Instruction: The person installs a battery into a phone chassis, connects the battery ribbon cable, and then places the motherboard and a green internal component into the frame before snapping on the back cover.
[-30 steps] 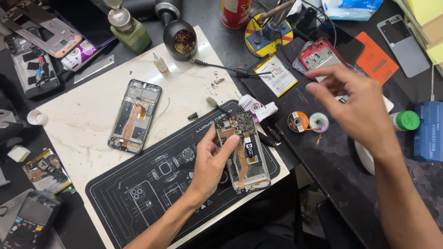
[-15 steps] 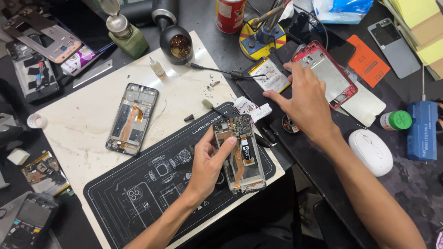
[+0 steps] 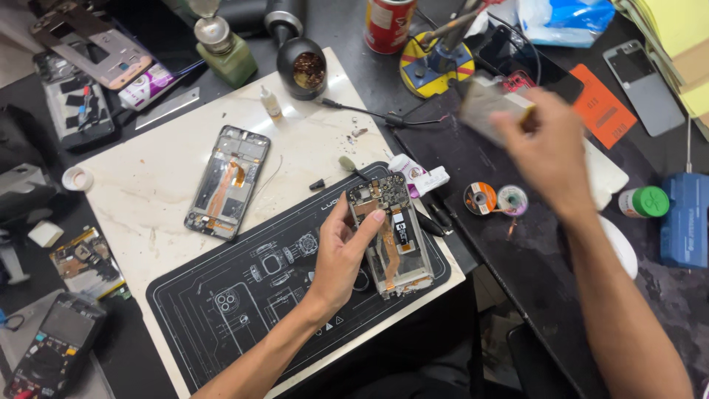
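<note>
An opened phone [image 3: 391, 236] lies face down at lower centre of the frame, its board and orange flex cable bare, resting on a black mat [image 3: 244, 295] printed with white outlines. The left hand [image 3: 341, 255] holds it by the left edge – thumb and fingers [image 3: 375, 219] pinching the frame near its top end, the rest of the hand on the mat. The right hand [image 3: 550, 151] hangs blurred at upper right of the frame, above the dark worktop [image 3: 532, 273]; its fingers are closed around a pale flat object [image 3: 487, 107], though the blur hides what it is.

Just right of the phone lie a small white-and-pink tube [image 3: 417, 176] and two small reels [image 3: 495, 199]. Left of it, on a pale marble slab [image 3: 148, 192], lies a second opened phone [image 3: 227, 182], well apart from the first. Further out – a black cup of brass wool [image 3: 303, 68] and a green glass bottle [image 3: 221, 48] at the top, a red can [image 3: 388, 22] beside them, a green-capped bottle [image 3: 644, 202] and a blue box [image 3: 687, 218] at the right edge, a multimeter [image 3: 52, 347] at lower left
</note>
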